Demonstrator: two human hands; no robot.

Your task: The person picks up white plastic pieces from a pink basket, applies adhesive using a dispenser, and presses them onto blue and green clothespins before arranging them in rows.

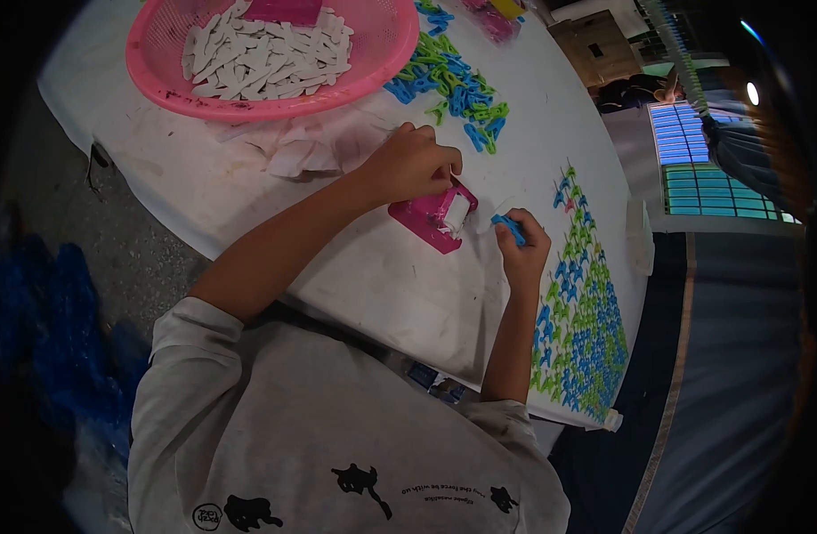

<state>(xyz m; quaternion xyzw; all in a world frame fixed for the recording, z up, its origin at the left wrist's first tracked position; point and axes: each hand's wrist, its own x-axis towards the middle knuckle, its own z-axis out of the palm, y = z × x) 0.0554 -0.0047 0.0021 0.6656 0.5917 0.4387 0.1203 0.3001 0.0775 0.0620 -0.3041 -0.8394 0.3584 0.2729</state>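
Note:
My left hand is closed, its fingertips pinched together at the far side of a small pink stand. Whatever lies between those fingertips is hidden. A white block or roll sits in the stand, with white bits around it. To the right of the stand, my right hand grips a blue clothespin between thumb and fingers. A pale, thin piece shows beside the clothespin's tip; I cannot make out whether it is attached.
A pink basket of white flat strips stands at the far left. Loose blue and green clothespins lie beyond my hands. Many more clothespins stand in rows along the right edge. Crumpled thin sheets lie near the basket.

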